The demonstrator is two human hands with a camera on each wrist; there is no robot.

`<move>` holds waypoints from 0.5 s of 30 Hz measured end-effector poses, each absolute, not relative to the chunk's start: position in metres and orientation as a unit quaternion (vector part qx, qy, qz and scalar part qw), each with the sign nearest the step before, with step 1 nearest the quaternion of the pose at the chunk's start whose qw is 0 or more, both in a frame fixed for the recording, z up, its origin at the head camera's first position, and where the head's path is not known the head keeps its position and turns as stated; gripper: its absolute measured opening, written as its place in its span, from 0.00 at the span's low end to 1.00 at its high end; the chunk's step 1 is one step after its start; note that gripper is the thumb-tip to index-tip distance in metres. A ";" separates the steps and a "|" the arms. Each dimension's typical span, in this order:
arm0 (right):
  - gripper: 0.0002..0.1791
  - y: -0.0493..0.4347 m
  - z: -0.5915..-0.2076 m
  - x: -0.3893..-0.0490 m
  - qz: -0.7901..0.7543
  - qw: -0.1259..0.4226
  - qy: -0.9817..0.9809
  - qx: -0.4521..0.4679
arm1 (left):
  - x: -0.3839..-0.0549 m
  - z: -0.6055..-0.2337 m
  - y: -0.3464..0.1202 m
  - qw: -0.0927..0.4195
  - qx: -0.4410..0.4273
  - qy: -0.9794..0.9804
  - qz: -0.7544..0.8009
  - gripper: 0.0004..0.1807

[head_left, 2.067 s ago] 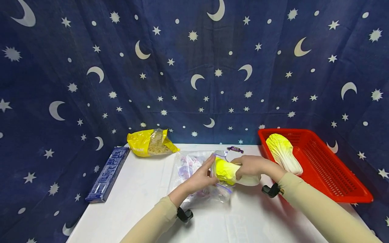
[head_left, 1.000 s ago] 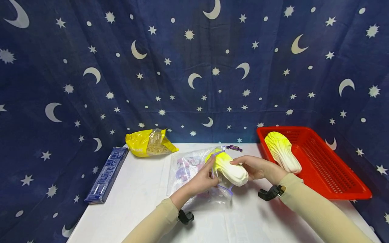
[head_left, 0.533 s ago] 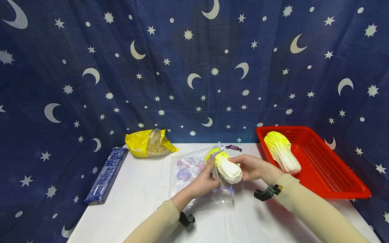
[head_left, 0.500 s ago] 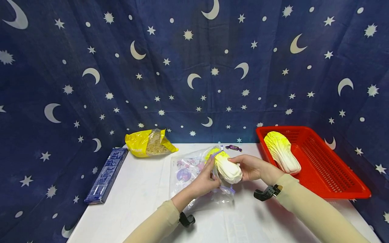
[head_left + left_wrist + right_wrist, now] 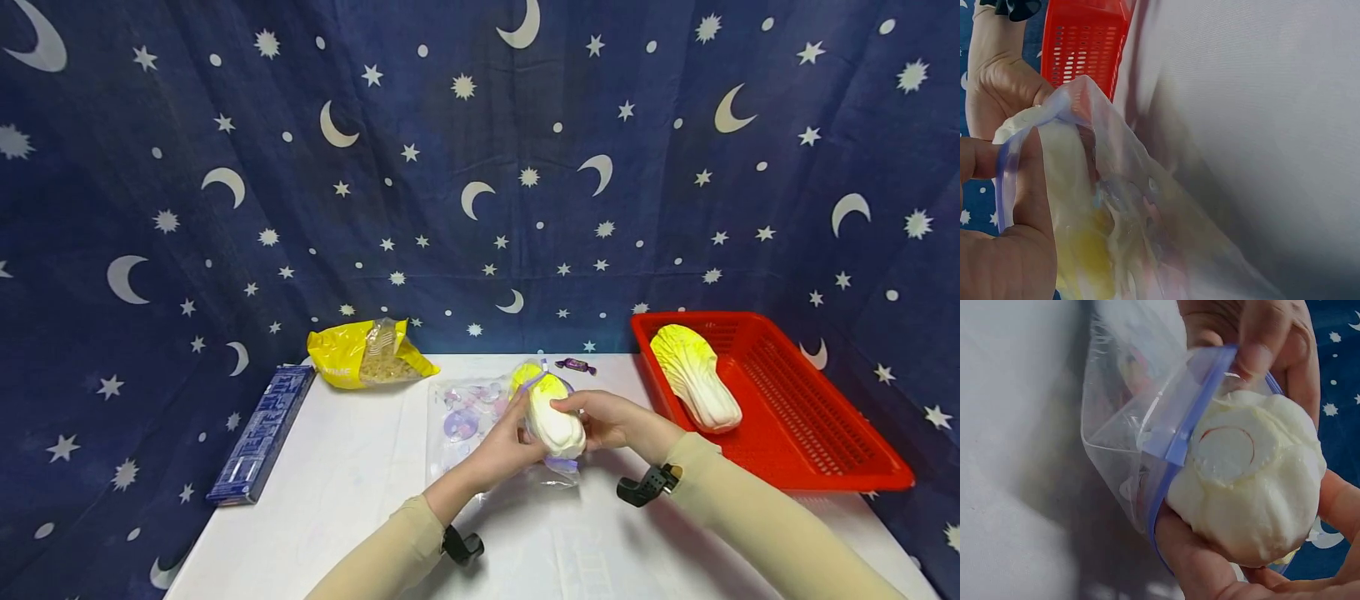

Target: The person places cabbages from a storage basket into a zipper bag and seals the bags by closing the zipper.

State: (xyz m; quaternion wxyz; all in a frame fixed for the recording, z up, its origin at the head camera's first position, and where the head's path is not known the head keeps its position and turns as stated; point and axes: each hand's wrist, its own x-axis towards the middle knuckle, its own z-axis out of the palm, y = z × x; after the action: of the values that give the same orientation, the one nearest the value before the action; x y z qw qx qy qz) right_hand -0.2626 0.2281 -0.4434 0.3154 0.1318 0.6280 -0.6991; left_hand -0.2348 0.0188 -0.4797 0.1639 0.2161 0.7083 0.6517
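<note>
A napa cabbage (image 5: 557,425), yellow at the leaves and white at the base, lies partly inside a clear zip bag (image 5: 459,429) with a purple seal and printed shapes. My left hand (image 5: 501,450) pinches the bag's mouth at the near side. The left wrist view shows the film and purple strip between thumb and finger, and the cabbage (image 5: 1075,175) through the plastic. My right hand (image 5: 615,421) grips the cabbage by its white base. In the right wrist view the round base (image 5: 1260,487) sticks out past the purple zip strip (image 5: 1200,403); fingers curl beneath it.
Another napa cabbage (image 5: 696,379) lies in a red plastic basket (image 5: 795,400) at the right. A purple-wrapped candy (image 5: 576,366) sits behind the bag. Further left are a yellow food packet (image 5: 371,354) and a long blue box (image 5: 262,433). A star-patterned curtain (image 5: 480,233) hangs behind the white table (image 5: 337,500).
The right hand has turned the cabbage more upright and moved left, with its leafy end in the bag mouth. The left hand has stayed nearly in place, and the bag has shifted slightly.
</note>
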 end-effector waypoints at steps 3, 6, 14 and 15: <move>0.33 0.227 -0.445 -0.262 -0.685 0.313 0.646 0.124 | -0.235 -0.481 0.018 0.160 0.207 0.716 0.647 0.56; 0.33 0.228 -0.446 -0.261 -0.680 0.321 0.647 0.127 | -0.235 -0.481 0.018 0.162 0.204 0.714 0.650 0.56; 0.37 0.232 -0.449 -0.260 -0.690 0.327 0.639 0.090 | -0.237 -0.482 0.016 0.164 0.193 0.703 0.664 0.56; 0.38 0.231 -0.450 -0.259 -0.693 0.322 0.639 0.085 | -0.238 -0.482 0.016 0.162 0.189 0.707 0.662 0.56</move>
State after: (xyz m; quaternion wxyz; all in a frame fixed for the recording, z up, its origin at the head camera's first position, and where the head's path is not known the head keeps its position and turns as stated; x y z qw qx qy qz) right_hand -0.2590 0.2311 -0.4497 0.3222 0.0852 0.6389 -0.6934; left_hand -0.2376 0.0165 -0.4821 0.1618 0.1889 0.7072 0.6618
